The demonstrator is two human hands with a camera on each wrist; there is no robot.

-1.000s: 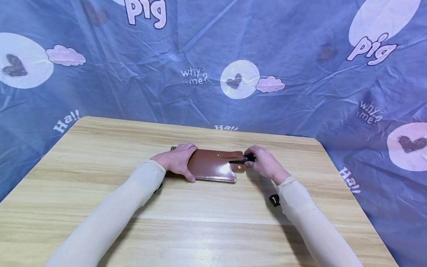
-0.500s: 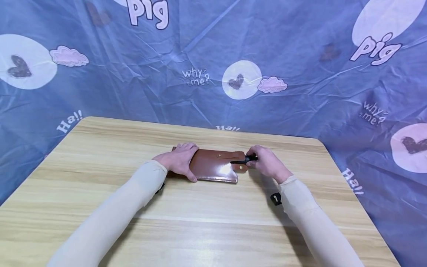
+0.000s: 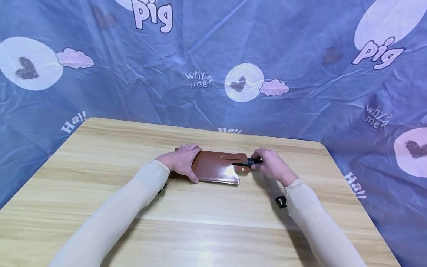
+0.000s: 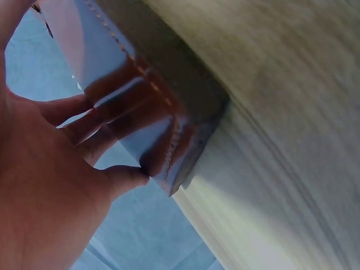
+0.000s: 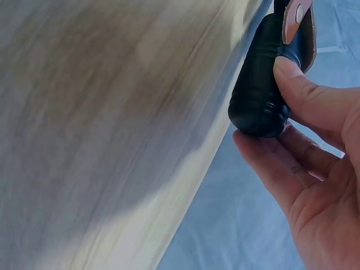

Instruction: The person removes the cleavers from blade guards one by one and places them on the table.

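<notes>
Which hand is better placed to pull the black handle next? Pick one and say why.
Probably the right hand: it pinches the black handle, while the left hand rests across the brown cover, away from that handle.

A wrinkled blue cloth (image 3: 150, 92) stands behind the table (image 3: 207, 207), whose top is pale, grained wood with rounded far corners. The cloth bears white circles (image 3: 251, 89) with dark hearts (image 3: 238, 84), pink clouds (image 3: 75, 58) and white lettering (image 3: 153, 13): "pig", "why me?", "Ha!!". One "Ha!!" meets the table's far edge. A faint brown patch (image 3: 105, 19), upper left, may be another heart.
</notes>
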